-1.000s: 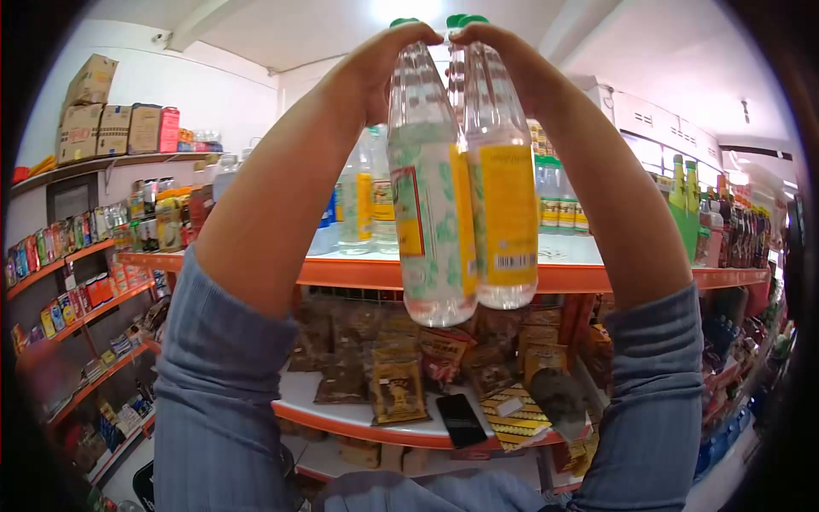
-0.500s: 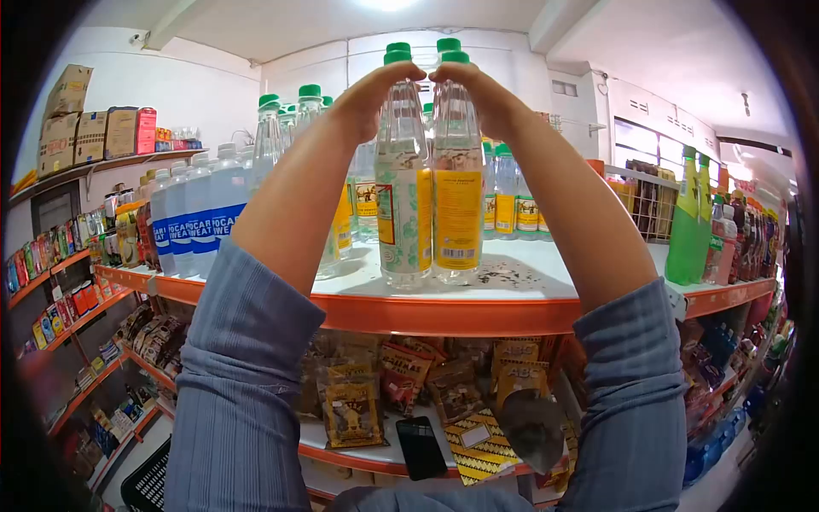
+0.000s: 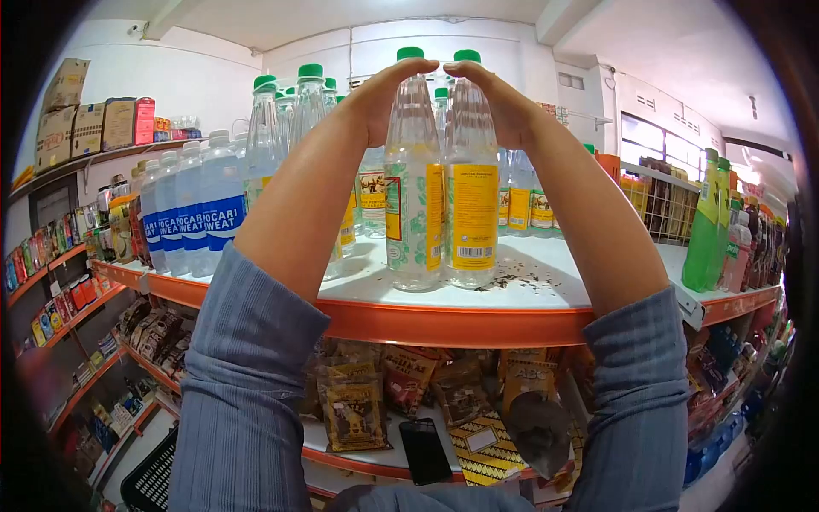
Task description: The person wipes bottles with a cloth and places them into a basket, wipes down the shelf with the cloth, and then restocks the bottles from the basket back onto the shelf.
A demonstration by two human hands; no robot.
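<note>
1. The fingers of our left hand point(image 3: 380, 102) and right hand point(image 3: 510, 107) are mostly hiding behind the bottle necks, so we are not able to tell how firmly they are pressing.
2. Our forearms point(image 3: 294, 200) are covering parts of the green-capped bottles point(image 3: 372, 192) farther back. One more green cap point(image 3: 441, 93) is peeking out between the front pair, its body mostly hidden, and dark rounded corners are cutting off the view.
3. To the left, a row of blue-labelled bottles point(image 3: 223, 213) is lining the shelf point(image 3: 537, 256); to the right, tall green bottles point(image 3: 703, 226) are standing near its end. Dark crumbs point(image 3: 522, 280) are lying just beside the front pair.
4. On the lower shelf, brown packets point(image 3: 354, 410), a dark phone point(image 3: 425, 450) and a yellow-and-black packet point(image 3: 488, 444) are lying close together. A dark roundish object point(image 3: 539, 431) beside them is proving hard to identify.
5. The left bottle point(image 3: 414, 213) and right bottle point(image 3: 472, 213) are standing upright, side by side, near the shelf's orange front edge point(image 3: 452, 326).
6. Our left hand is curling around the left bottle's neck, partly closed, its thumb lying across the front under the cap; our right hand is holding the right bottle the same way. The thumb tips are nearly meeting.
</note>
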